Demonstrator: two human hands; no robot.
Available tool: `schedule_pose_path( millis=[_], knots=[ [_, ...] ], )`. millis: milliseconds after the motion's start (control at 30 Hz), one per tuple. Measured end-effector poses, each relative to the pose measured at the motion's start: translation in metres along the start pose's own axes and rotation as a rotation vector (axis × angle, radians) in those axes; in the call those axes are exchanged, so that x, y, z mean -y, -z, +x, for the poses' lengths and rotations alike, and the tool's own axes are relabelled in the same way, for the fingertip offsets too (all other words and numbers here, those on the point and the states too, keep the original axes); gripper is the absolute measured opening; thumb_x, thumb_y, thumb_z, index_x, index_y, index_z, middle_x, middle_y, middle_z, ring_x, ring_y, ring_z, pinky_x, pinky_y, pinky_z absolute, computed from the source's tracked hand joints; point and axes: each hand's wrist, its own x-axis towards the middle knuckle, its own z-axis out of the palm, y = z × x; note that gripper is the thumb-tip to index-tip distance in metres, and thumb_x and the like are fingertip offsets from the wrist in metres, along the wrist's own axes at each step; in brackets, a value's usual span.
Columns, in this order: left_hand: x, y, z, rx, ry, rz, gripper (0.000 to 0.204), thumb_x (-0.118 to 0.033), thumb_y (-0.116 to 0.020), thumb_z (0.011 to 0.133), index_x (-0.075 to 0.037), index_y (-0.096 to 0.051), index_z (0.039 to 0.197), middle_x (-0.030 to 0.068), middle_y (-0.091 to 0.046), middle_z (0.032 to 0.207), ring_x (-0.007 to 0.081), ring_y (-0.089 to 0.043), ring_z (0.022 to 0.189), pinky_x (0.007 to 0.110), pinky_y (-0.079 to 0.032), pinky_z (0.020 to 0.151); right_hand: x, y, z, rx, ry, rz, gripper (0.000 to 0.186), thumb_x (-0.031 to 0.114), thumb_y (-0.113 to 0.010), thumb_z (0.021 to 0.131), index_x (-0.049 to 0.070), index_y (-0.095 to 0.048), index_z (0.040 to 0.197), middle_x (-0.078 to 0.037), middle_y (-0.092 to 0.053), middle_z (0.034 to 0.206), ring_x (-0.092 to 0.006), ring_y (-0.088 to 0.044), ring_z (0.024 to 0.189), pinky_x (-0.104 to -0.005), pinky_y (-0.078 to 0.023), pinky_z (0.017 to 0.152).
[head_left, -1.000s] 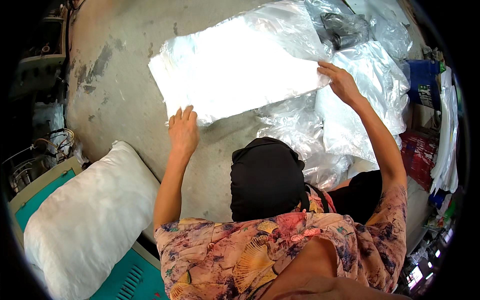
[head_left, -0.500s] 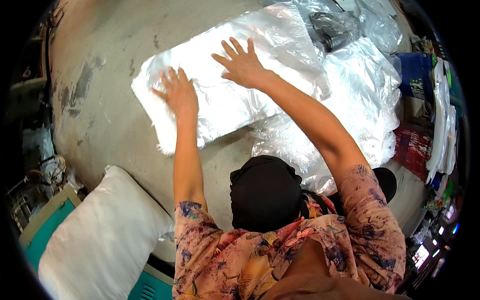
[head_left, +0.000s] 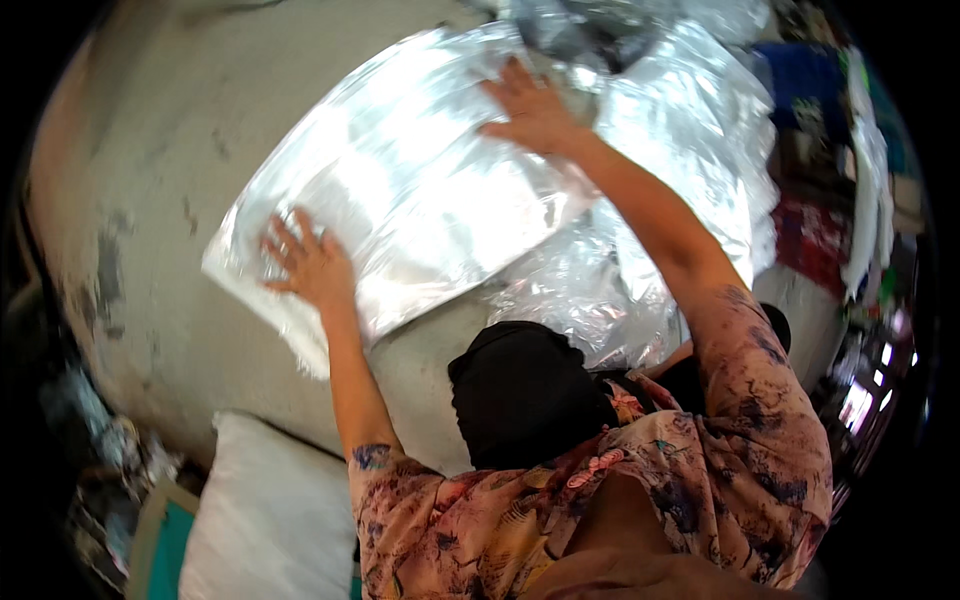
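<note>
A stack of clear, shiny plastic sheets (head_left: 420, 170) lies slantwise on the floor in front of me. My left hand (head_left: 312, 264) rests palm down on its near left part, fingers spread. Toward the far right end of the stack, my right hand (head_left: 535, 112) lies with its fingers apart, slightly blurred. Neither hand grips anything. Under and beside the right end is a crumpled heap of clear plastic film (head_left: 690, 150), partly covered by my right forearm.
A stuffed white sack (head_left: 270, 510) stands at the lower left by a teal panel (head_left: 172, 550). Along the right are a blue box (head_left: 805, 88), a red box (head_left: 812, 240) and a pale bundle (head_left: 866, 170). Grey concrete floor (head_left: 180, 130) stretches to the left.
The whole view has shifted and turned. My hands are farther apart, the right one nearer the stack's far right end. The stack's right end now looks bent and narrower.
</note>
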Motion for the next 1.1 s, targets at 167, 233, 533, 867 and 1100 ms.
schedule_pose_path(
  millis=[167, 233, 533, 867, 1100],
  knots=[
    [-0.005, 0.002, -0.011, 0.083, 0.07, 0.416, 0.058, -0.041, -0.039, 0.101, -0.032, -0.023, 0.156, -0.0014, -0.014, 0.165, 0.0257, -0.015, 0.151, 0.076, 0.004, 0.104, 0.005, 0.03, 0.0, 0.113, 0.145, -0.133, 0.077, 0.057, -0.055, 0.09, 0.031, -0.023, 0.156, -0.015, -0.013, 0.163, -0.0325, -0.007, 0.151, -0.0664, -0.008, 0.115],
    [0.009, -0.016, -0.009, -0.25, -0.106, 0.181, 0.055, -0.042, -0.033, 0.103, -0.033, -0.024, 0.156, -0.0011, -0.017, 0.164, 0.0264, -0.017, 0.15, 0.076, -0.001, 0.105, -0.023, 0.065, -0.021, 0.123, 0.263, -0.176, 0.07, 0.044, -0.058, 0.094, 0.029, -0.026, 0.154, -0.015, -0.016, 0.162, -0.0326, -0.01, 0.151, -0.0669, -0.01, 0.115],
    [0.049, -0.006, 0.013, 0.093, -0.022, 0.014, 0.053, -0.047, -0.025, 0.104, -0.027, -0.036, 0.152, 0.0022, -0.035, 0.157, 0.0323, -0.025, 0.147, 0.079, -0.014, 0.101, -0.314, 0.12, -0.35, 0.212, -0.382, -0.102, 0.051, 0.037, -0.064, 0.091, 0.004, -0.057, 0.129, -0.019, -0.066, 0.114, -0.0356, -0.064, 0.102, -0.0444, -0.049, 0.088],
    [-0.004, 0.119, 0.104, 0.069, -0.511, -0.363, 0.041, -0.022, -0.052, 0.102, 0.002, -0.053, 0.135, 0.0194, -0.058, 0.134, 0.031, -0.059, 0.12, 0.038, -0.048, 0.099, -0.254, 0.044, -0.425, 0.132, -0.891, 0.742, 0.056, 0.055, -0.066, 0.086, 0.002, -0.068, 0.103, 0.002, -0.052, 0.07, -0.0098, -0.046, 0.058, -0.0282, -0.037, 0.051],
    [-0.311, 0.256, -0.004, 0.449, -1.01, -0.662, 0.049, -0.008, -0.063, 0.093, -0.007, -0.051, 0.14, 0.0118, -0.059, 0.136, 0.0257, -0.058, 0.123, 0.038, -0.046, 0.102, -0.201, 0.103, -0.377, -0.083, -0.649, 1.582, 0.025, 0.028, -0.078, 0.081, 0.007, -0.065, 0.079, 0.003, -0.045, 0.06, -0.0082, -0.043, 0.052, -0.0244, -0.036, 0.048]
  ],
)
